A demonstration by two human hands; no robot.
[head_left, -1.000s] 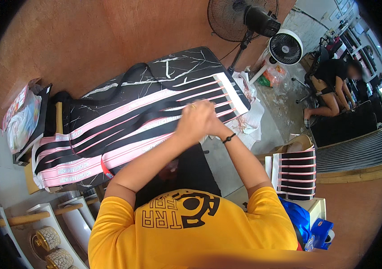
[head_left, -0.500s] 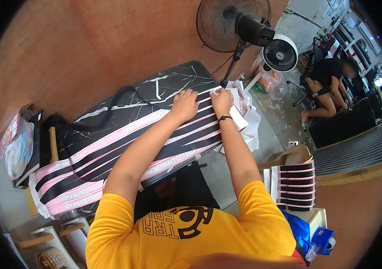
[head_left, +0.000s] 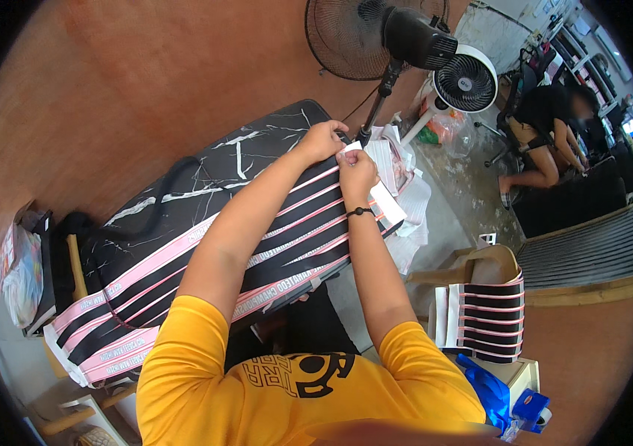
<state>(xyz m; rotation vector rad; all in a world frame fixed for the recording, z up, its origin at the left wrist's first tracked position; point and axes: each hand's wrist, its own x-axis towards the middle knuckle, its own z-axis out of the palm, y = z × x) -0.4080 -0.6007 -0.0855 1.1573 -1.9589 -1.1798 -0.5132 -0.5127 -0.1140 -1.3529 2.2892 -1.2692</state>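
Fingers (head_left: 352, 156) of the right hand (head_left: 361, 175) are pinching the white end of a striped sheet (head_left: 294, 232) in pink, black and white. The left hand (head_left: 322, 141) is reaching just beside, toward eleven o'clock, its fingers bending near the sheet's far corner; whether they are gripping it, I cannot tell. From the hands, the sheet is stretching toward eight o'clock across a black, white-veined worktop (head_left: 212, 167). A black strap (head_left: 159, 202) is curving beyond it, near nine. Farther out, a black fan (head_left: 421, 43) is standing at one o'clock, a white fan (head_left: 467, 80) at two, and a person (head_left: 543, 111) is sitting at three.
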